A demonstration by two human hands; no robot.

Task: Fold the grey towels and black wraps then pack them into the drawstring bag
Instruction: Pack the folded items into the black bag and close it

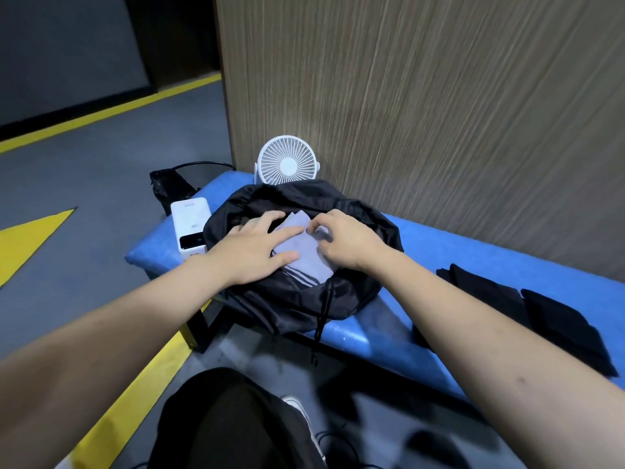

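Left hand: laid flat with straight, spread fingers on the grey towel, which is pressed down into the mouth of the bag.
Right hand: fingers curled, the towel's far edge pinched between thumb and fingertips.
Grey towel: soft, matte cloth folded to a rough rectangle, with dark stripes at the near end; it is partly covered by both hands.
Drawstring bag: thin, shiny black fabric, crumpled and open beneath both hands; a black cord is seen hanging over the bench's near edge.
Bench: padded blue top with a worn surface.
Black wraps: dark, matte, folded flat on the bench well to the right of the right hand; their layers are hard to tell apart.
Fan: white, round, slatted grille, just beyond the bag.
White box: rectangular, smooth, beside the left hand; its markings are too small to be read.
Wall panel: wood-grained, behind the bench.
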